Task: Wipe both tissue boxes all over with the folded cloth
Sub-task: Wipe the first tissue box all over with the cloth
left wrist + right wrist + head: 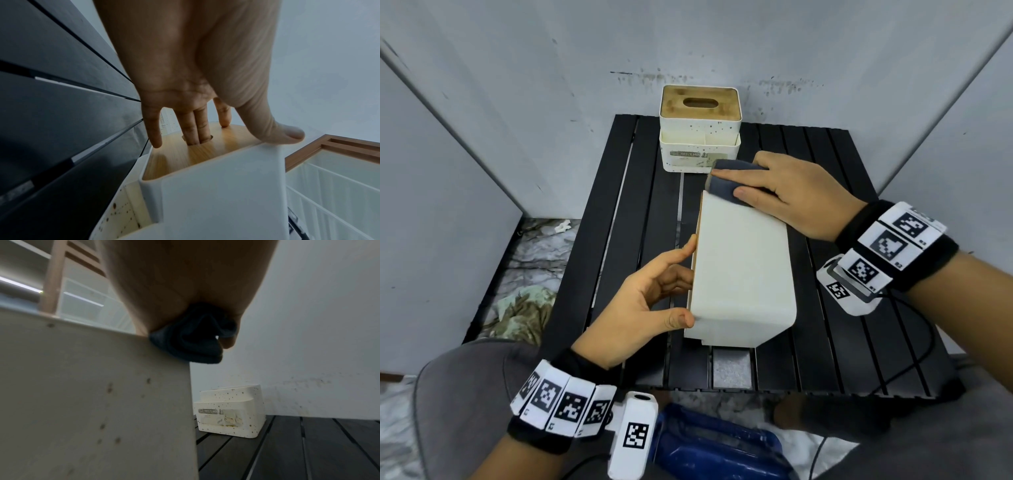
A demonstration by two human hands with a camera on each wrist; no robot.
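Observation:
The near tissue box (743, 267) lies on its side on the black slatted table (842, 164), plain white face up. My left hand (683, 281) grips it from the wooden lid side. In the left wrist view two fingers (195, 129) sit in the lid slot and the thumb lies on the near box (222, 194) edge. My right hand (732, 183) holds the folded dark cloth (722, 193) pressed on the box's far end. In the right wrist view the cloth (195, 344) bunches over the speckled near box (92, 386) corner. The far tissue box (700, 137) stands upright behind.
The far box (228, 415) stands close to the grey back wall, a short gap beyond the cloth. A black cable (914, 342) trails across the table's right side. Blue plastic (705, 445) lies below the front edge. Crumpled material (524, 308) lies on the floor at left.

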